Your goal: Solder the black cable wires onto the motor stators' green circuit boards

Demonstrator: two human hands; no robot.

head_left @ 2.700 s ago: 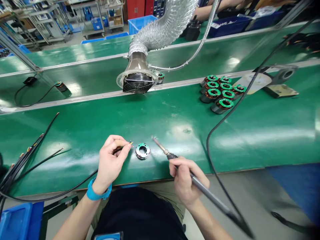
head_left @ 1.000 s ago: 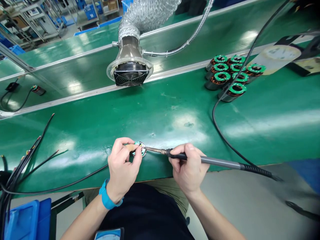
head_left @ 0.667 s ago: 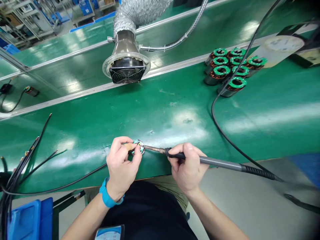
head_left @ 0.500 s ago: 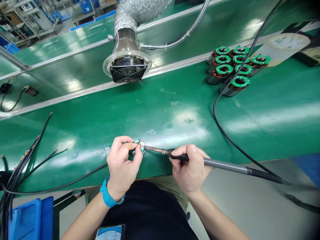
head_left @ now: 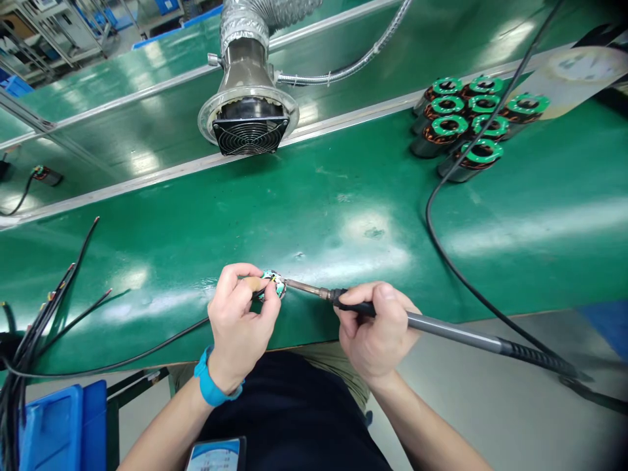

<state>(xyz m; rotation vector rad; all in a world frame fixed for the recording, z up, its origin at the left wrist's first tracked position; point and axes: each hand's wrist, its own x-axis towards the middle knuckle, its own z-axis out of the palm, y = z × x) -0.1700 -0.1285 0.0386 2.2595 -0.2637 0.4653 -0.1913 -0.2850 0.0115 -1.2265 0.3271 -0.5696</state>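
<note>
- Work piece: one small metal ring with a green face (head_left: 273, 285) lies near the front edge of the green tabletop (head_left: 343, 196), about midway along the visible length and between the two hands. Fingers and the iron tip partly hide it, so its solder points cannot be made out.
- Left hand (head_left: 240, 320): the fingers (head_left: 235, 288) are curled and pinch a black wire (head_left: 122, 356) against the ring. A small tan piece shows at the fingertips; what it is cannot be told.
- Right hand (head_left: 375, 330): the fingers (head_left: 356, 314) wrap the grip of one soldering iron (head_left: 441, 329), and its tip touches the ring's edge.
- Left wrist: one blue wristband (head_left: 210, 386).
- Left edge of the tabletop: one bundle of black wires (head_left: 29, 333); the strands are too overlapped to count.
- Far edge of the tabletop, right: eight motor stators (head_left: 444, 127) with green tops, standing in a group.
- Far edge of the tabletop, centre: one fume extractor (head_left: 250, 136) with a fan grille, on one silver duct (head_left: 255, 19), cut off by the top of the frame.
- Below the front left corner: one blue bin (head_left: 59, 425), cut off by the frame.
</note>
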